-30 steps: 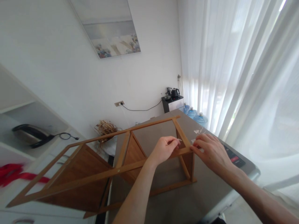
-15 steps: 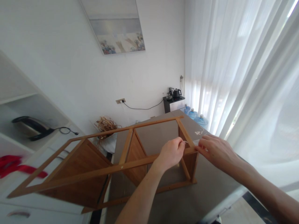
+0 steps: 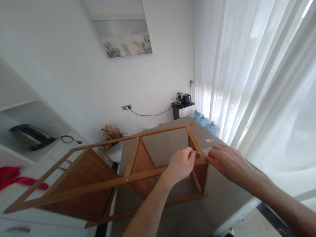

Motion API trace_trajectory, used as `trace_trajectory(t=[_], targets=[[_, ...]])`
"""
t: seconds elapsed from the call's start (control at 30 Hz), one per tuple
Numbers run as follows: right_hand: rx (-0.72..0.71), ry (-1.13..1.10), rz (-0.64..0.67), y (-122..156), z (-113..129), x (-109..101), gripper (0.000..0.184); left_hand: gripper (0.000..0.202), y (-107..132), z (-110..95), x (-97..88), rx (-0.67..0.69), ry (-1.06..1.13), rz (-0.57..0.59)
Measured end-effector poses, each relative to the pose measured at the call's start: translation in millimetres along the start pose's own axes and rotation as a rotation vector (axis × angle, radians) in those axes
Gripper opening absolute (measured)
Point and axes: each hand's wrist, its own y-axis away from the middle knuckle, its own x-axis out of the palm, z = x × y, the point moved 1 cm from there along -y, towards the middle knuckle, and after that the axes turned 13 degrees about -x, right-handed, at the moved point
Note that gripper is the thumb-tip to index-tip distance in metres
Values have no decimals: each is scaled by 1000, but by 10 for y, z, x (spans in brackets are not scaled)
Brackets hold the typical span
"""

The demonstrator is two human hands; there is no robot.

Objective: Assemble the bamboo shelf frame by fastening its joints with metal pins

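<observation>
A wooden shelf frame (image 3: 143,176) lies on its side across the grey table (image 3: 222,194), its slanted panels facing me. My left hand (image 3: 181,163) is closed in a pinch over the near rail, beside the right-end corner. A thin, pale, bent piece (image 3: 197,152) sticks out from its fingertips; it is too small to name. At the same corner, my right hand (image 3: 223,159) has its fingers bent together against the rail's end. A whitish translucent scrap (image 3: 206,150) shows by its fingers, and what they grip is hidden.
A black kettle (image 3: 33,136) with a cord stands on the left white shelf, above a red ribbon-like item (image 3: 29,182). Dried stalks (image 3: 111,135) sit behind the frame. Beyond the table are water bottles (image 3: 211,127), a drinks stand (image 3: 184,110) and white curtains (image 3: 234,75).
Both hands stay at the frame's right-end corner with nearly the same grip. The view has shifted slightly; the frame stays in place.
</observation>
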Motion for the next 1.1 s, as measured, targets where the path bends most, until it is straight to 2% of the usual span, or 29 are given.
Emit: trace_trajectory(t=[0.17,0.37,0.57,0.73,0.93,1.03,1.1], targets=[[-79,-108,42,0,-47,-57,23,34,5,19,30,5,3,-9],[22,-25,47,-10,-89,-40,28,35,9,39,57,10,-4,-35],[-93,-62,21,6,-73,-43,23,36,21,44,58,0,-10,-23],[-6,26,17,-9,-44,-73,28,37,23,43,67,9,-18,-21],[-82,-79,59,12,-23,-94,20,36,33,37,78,8,-29,-30],[-56,-37,46,15,-34,-86,16,37,40,29,77,11,-41,-34],[-35,-5,31,13,-40,-77,19,37,43,26,76,13,-44,-39]])
